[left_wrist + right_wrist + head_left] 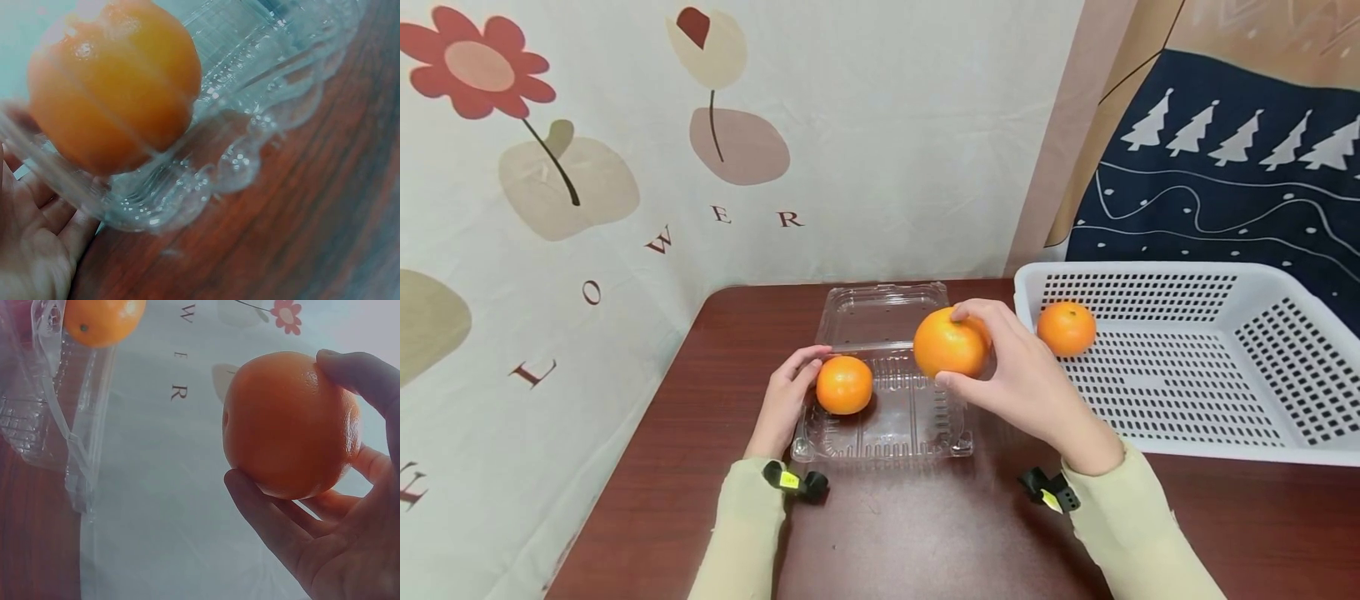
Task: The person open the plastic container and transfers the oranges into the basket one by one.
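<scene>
My right hand (1026, 379) grips an orange (951, 343) between thumb and fingers, raised over the right side of a clear plastic clamshell box (887, 454). In the right wrist view, this orange (287, 425) is held off every surface. A second orange (844, 385) sits in the left part of the box. Along the box's left wall lies my left hand (786, 396), its fingers loosely bent by the rim near that orange. The left wrist view has the palm (34, 250) outside the clear wall, with the fingertips partly hidden.
A white perforated basket (1165, 375) stands to the right, with another orange (1066, 328) at its left end. The box's open lid (883, 312) lies back toward the flower-printed cloth (887, 150). Everything rests on a dark reddish wooden table (880, 533).
</scene>
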The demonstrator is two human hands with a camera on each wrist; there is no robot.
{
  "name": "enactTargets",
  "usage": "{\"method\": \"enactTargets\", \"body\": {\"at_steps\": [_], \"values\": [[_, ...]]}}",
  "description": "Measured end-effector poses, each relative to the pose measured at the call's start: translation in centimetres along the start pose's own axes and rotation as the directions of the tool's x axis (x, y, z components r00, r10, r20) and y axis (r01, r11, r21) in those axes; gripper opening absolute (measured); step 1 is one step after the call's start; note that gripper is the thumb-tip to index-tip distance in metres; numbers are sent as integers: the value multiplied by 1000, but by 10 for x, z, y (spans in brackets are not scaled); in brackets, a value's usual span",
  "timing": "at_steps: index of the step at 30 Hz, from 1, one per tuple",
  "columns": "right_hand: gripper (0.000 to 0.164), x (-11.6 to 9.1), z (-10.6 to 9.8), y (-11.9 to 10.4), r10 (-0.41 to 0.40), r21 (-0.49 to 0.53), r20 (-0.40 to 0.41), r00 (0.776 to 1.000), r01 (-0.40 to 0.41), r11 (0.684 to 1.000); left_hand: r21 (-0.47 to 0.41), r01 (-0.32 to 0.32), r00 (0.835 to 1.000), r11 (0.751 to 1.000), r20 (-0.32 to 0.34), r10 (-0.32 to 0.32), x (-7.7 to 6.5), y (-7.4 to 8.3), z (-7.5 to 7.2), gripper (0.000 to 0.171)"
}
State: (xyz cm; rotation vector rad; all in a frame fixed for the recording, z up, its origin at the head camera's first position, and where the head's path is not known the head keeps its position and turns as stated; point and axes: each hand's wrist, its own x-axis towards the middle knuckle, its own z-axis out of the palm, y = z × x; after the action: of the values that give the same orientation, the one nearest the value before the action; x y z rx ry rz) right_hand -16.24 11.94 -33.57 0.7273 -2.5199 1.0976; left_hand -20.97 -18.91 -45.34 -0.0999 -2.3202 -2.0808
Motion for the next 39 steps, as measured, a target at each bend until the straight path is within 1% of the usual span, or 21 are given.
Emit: {"method": "enactTargets", "body": {"at_steps": [6,13,17,19,23,24,27,30,35,39], "values": [[58,-1,-4,0,21,12,1,1000,-21,1000,-16,0,1000,1000,-1,0,0,0,0,32],[58,-1,-9,1,39,17,-4,999,-39,999,29,-14,1000,999,1,14,0,-1,0,34],[58,-1,-11,2,45,25,-12,999,-44,999,25,-7,1000,1000,6,7,1,-2,-1,34],[58,-2,-12,2,39,23,-21,999,-39,999,16,1,1000,1000,10,-1,0,-1,-1,33],[58,-2,-15,1,30,22,-31,999,-30,999,11,19,1000,1000,17,-19,-5,11,1,31],[58,-2,-16,1,29,21,-33,999,-28,999,9,18,1000,1000,17,-19,-5,11,1,31],[58,-2,-17,2,34,27,-32,999,-33,999,10,13,1000,1000,15,-13,-4,9,1,32],[58,-2,-18,2,43,30,-34,999,-42,999,5,9,1000,1000,6,-9,-1,0,-1,33],[59,-3,-22,1,56,20,-38,998,-55,998,12,10,1000,1000,-7,-9,0,-1,0,32],[59,-3,-26,0,44,4,-44,998,-44,999,13,7,1000,1000,-8,-7,0,-2,0,32]]}}
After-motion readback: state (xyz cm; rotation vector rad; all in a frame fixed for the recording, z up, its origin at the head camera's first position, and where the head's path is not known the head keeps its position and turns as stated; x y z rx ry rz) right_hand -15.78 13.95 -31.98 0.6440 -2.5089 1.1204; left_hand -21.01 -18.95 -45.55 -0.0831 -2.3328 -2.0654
